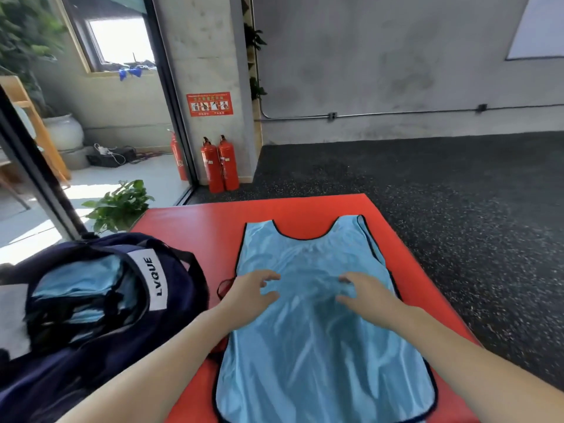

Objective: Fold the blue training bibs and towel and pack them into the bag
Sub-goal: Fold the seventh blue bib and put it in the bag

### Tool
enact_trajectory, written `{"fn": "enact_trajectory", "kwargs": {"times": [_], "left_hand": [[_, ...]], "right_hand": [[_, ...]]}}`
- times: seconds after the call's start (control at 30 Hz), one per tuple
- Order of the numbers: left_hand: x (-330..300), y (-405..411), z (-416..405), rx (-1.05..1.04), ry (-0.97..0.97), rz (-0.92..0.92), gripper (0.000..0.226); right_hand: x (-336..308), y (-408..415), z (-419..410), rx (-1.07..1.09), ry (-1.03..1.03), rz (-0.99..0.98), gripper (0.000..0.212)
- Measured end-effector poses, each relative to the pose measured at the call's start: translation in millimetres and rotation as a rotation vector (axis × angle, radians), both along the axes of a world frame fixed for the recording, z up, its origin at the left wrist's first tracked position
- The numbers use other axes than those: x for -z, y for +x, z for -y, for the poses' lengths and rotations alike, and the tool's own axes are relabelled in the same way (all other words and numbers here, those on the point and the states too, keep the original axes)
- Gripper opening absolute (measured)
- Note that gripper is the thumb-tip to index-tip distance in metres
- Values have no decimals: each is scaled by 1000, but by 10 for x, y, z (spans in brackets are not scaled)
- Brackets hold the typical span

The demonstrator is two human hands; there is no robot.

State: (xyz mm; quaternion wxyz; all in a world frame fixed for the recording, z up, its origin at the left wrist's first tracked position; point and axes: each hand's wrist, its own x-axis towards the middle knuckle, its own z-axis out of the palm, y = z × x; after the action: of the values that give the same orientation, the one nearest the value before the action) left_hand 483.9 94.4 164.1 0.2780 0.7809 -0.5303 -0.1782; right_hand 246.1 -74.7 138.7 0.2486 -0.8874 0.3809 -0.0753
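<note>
— Where's the bib you're working on?

— The blue bib (pixel 317 325) lies spread flat on the red mat (pixel 195 227) right in front of me, neck opening pointing away, hem toward me. Its dark trim runs along the edges, and the far right shoulder strap is turned over a little.

— And your hands?

— Both sit over the middle of the bib. My left hand (pixel 250 290) is at its left edge, fingers spread and loosely bent, thumb out to the side. My right hand (pixel 364 293) is just right of centre, fingers also apart and lightly bent, tips down at the fabric. Neither one is pinching or gripping anything; whether the palms actually press the cloth I can't tell.

— The bag?

— The navy bag (pixel 171 303) stands open on my left, touching the mat's left edge. A white label (pixel 151 277) reading LVQUE crosses its opening, and folded blue bibs (pixel 76 288) already lie inside. Something pale (pixel 12 319) shows at the far left beside the bag; I can't say what it is.

— Anything else around?

— A bit of red mesh (pixel 225 286) peeks out from under the bib by my left wrist. Two red fire extinguishers (pixel 219 164) stand against the concrete pillar beyond the mat, a potted plant (pixel 119 206) sits left of the mat, and dark speckled flooring (pixel 457 209) stretches off to the right.
</note>
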Motion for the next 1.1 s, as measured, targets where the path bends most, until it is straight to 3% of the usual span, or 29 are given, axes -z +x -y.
{"fn": "enact_trajectory", "kwargs": {"times": [0.17,0.33,0.4,0.63,0.83,1.1], "left_hand": [[460,-375,-635,89,60,50,38],[799,-408,-901,131,201,298,67],[831,-342,-909,127,212,358,80],[889,-39,-482,88,175,502,103],[895,171,-13,63,183,496,79],[911,325,242,75,160,476,72]], "right_hand": [[339,-483,-521,3,-69,-56,51],[476,-612,-575,-10,29,-50,101],[559,-618,-490,-16,-1,-75,105],[610,-451,-103,-13,-199,-258,78],[602,-218,364,-15,-256,-240,75],[605,-119,594,-22,-255,-158,72]]}}
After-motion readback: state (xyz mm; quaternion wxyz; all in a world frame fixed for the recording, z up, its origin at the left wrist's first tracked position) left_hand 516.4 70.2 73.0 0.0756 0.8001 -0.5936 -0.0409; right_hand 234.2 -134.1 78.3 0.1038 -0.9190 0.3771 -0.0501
